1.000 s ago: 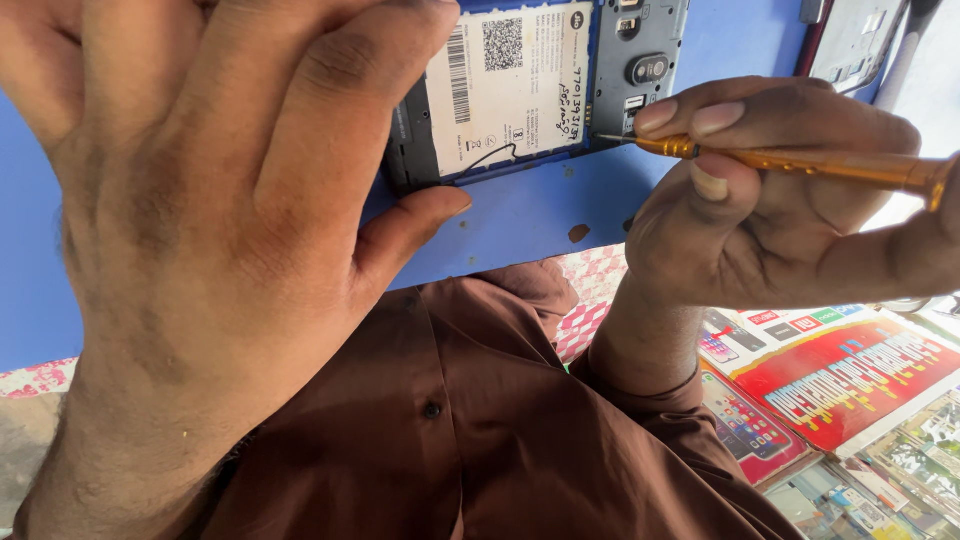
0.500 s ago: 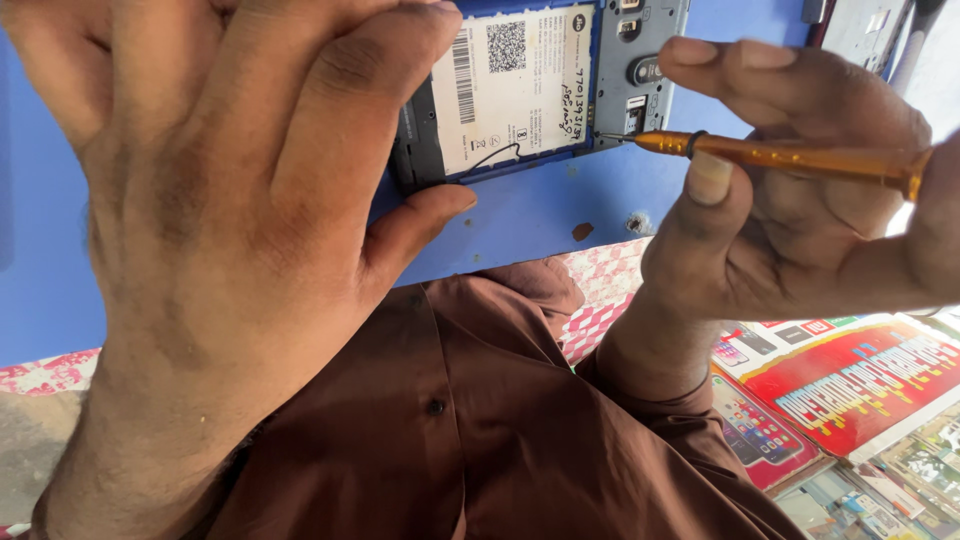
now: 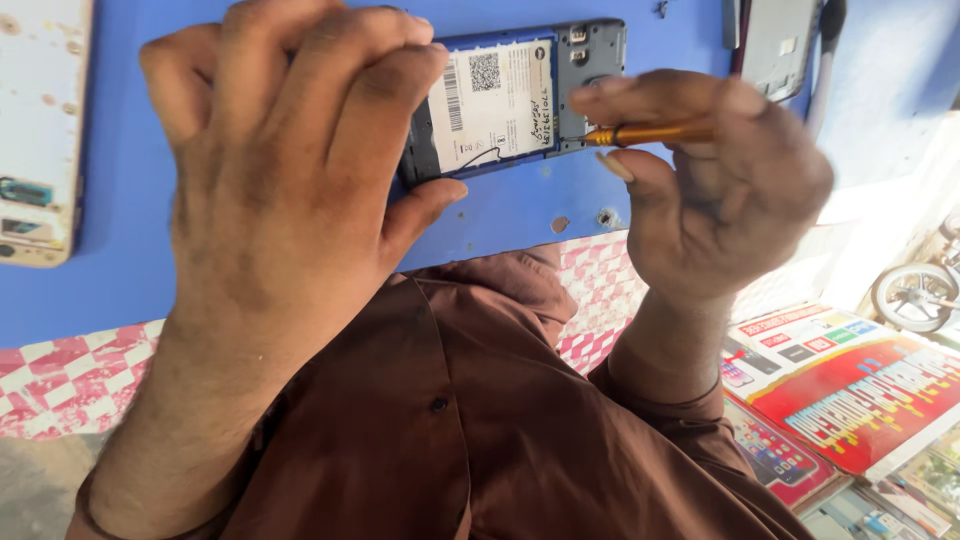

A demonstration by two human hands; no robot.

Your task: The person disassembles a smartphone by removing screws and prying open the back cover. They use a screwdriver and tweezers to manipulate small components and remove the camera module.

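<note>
The left half of an opened phone point(image 3: 520, 95), lying flat on the blue table point(image 3: 120, 220) at twelve o'clock, is hidden under the clamping left hand point(image 3: 290, 190), while a slim orange screwdriver point(image 3: 650, 132), its handle buried in the fist, is pinched by the right hand point(image 3: 720, 180).

head view | looks down, close over blue table point(image 3: 130, 220) (one view only)

Left hand point(image 3: 290, 190) pinning opened blue phone with back cover off point(image 3: 520, 95) flat on blue work mat point(image 3: 130, 200), right hand point(image 3: 715, 185) pinching slim orange-handled screwdriver point(image 3: 650, 132), tip at phone's right edge, white phone back panel point(image 3: 40, 130) well left of left hand
</note>
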